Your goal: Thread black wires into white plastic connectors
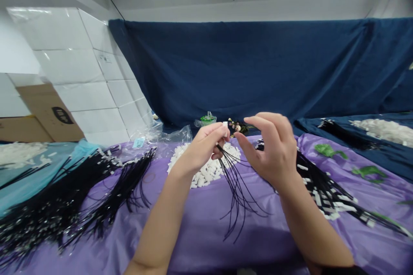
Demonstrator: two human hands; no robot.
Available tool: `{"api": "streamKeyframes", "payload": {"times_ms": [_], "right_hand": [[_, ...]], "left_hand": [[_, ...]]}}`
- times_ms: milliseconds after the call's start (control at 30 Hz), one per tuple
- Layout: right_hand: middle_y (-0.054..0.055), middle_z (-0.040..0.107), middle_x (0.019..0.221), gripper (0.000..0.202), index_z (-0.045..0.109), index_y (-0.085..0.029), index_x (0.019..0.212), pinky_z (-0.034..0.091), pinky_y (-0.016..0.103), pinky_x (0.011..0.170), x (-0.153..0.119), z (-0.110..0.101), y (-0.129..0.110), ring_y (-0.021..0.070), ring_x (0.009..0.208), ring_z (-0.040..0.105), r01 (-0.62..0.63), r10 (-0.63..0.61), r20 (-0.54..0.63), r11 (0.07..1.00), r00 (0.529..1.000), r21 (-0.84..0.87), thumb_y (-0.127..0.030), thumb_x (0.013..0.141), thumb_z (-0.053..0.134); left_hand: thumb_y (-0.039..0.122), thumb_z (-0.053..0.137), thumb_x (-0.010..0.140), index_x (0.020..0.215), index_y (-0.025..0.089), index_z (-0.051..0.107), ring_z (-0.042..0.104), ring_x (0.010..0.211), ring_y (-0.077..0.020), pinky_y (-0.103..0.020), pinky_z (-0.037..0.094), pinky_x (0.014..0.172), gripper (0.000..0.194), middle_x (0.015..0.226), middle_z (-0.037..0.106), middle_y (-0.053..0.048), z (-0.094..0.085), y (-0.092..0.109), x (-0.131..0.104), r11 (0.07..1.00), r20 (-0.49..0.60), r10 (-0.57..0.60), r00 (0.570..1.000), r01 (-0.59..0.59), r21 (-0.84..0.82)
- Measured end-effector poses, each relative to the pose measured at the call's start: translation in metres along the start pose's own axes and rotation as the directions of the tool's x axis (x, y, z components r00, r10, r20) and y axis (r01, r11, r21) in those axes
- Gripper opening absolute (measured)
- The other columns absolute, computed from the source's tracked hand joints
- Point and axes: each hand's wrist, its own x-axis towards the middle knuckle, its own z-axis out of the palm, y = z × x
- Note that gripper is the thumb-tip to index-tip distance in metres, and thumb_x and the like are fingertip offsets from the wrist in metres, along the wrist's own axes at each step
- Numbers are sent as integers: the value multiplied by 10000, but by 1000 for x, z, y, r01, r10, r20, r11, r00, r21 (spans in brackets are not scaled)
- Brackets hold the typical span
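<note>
My left hand (206, 144) is closed in a pinch on a small bunch of thin black cords (232, 180), whose loose ends fan out below it over the purple cloth. A small white piece (225, 124) shows at its fingertips. Just to the right, my right hand (272, 146) is raised with thumb and fingers apart and nothing visible between them. Behind and beneath my left hand lies a pile of small white pieces (206, 174).
Black cord bundles lie on the purple cloth (200, 227) at left (58, 193) and right (319, 180), some with white ends. Green leafy bits (327, 150) lie at right. White boxes (93, 107) stand back left, and a blue curtain (219, 68) hangs behind.
</note>
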Motion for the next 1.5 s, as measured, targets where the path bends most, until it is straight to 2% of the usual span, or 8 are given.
{"api": "streamKeyframes", "payload": {"times_ms": [100,200,300,367,600,1000,1233,1500], "right_hand": [[65,628,834,140,620,-189,953,453,310,698,0,-11,-9,177,758,572,6,-6,-30,1000,1000,26,-175,831,687],[-9,545,642,48,636,-186,829,372,255,539,-1,-21,-20,99,552,466,-135,88,222,969,971,206,-186,876,630],[-9,559,614,238,645,-182,747,361,270,541,0,-22,-24,101,539,478,-276,158,469,941,869,195,-279,941,546],[2,632,688,254,669,-191,781,390,275,581,0,-18,-23,113,601,546,-334,183,534,921,826,202,-305,956,523],[33,712,1069,143,691,-200,989,498,244,713,-2,-3,-15,140,903,671,-416,185,517,828,836,376,-284,906,611],[35,649,1031,233,689,-205,894,495,251,719,-3,-3,-14,130,907,624,-398,142,490,787,860,471,-43,844,529],[47,659,979,58,677,-188,843,467,251,616,2,-5,-16,152,880,621,-543,208,595,701,776,462,-206,832,623],[33,658,964,39,671,-188,802,477,243,611,2,-3,-18,133,848,628,-543,221,589,708,777,451,-209,813,640]], "left_hand": [[412,491,925,720,173,517,226,419,-23,-157,218,397,315,570,339,57,-1,0,3,996,-109,-22,994,13,-87],[428,501,923,736,185,508,189,410,-26,-143,196,392,307,525,261,79,-2,1,4,986,-179,-36,983,6,-165],[414,511,922,767,195,517,180,402,-29,-139,193,390,269,509,232,89,-3,1,5,979,-223,-5,975,-41,-201],[408,510,925,789,198,527,174,395,-29,-142,191,386,251,505,230,91,-4,0,5,975,-239,3,971,-56,-214],[422,509,925,822,195,535,124,400,-17,-128,180,372,251,546,208,98,-6,-4,7,963,-162,-43,986,-2,-268],[481,551,895,786,187,518,97,384,-18,-111,151,347,315,497,181,112,-1,-6,10,926,-110,-159,981,110,-362],[443,570,889,782,182,524,92,392,-15,-120,157,344,286,505,206,107,0,-5,11,936,-139,-140,980,85,-340],[437,548,907,785,173,523,119,385,-7,-116,173,350,292,520,232,103,0,-3,9,934,-159,-151,976,88,-345]]}}
